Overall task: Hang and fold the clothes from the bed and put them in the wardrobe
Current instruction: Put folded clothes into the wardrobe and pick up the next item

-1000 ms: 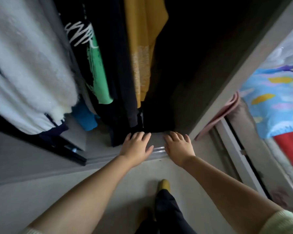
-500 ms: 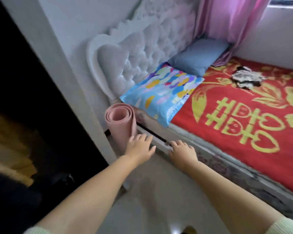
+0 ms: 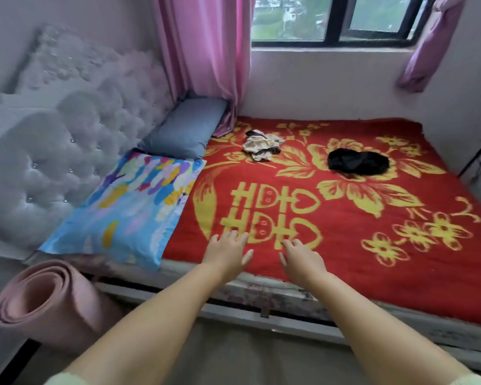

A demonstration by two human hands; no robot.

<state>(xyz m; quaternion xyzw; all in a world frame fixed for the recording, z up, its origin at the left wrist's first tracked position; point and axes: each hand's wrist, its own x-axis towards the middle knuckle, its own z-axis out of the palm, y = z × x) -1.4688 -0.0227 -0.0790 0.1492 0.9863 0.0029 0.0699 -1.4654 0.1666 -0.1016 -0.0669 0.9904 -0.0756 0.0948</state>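
Hands [image 3: 264,257] now over bed [image 3: 345,234].

Bed [image 3: 303,297]: red blanket [image 3: 345,232], two pillows, two garments (crumpled).

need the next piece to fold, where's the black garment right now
In the head view the black garment lies bunched on the red blanket, far right of centre below the window, right of the cream patterned garment.
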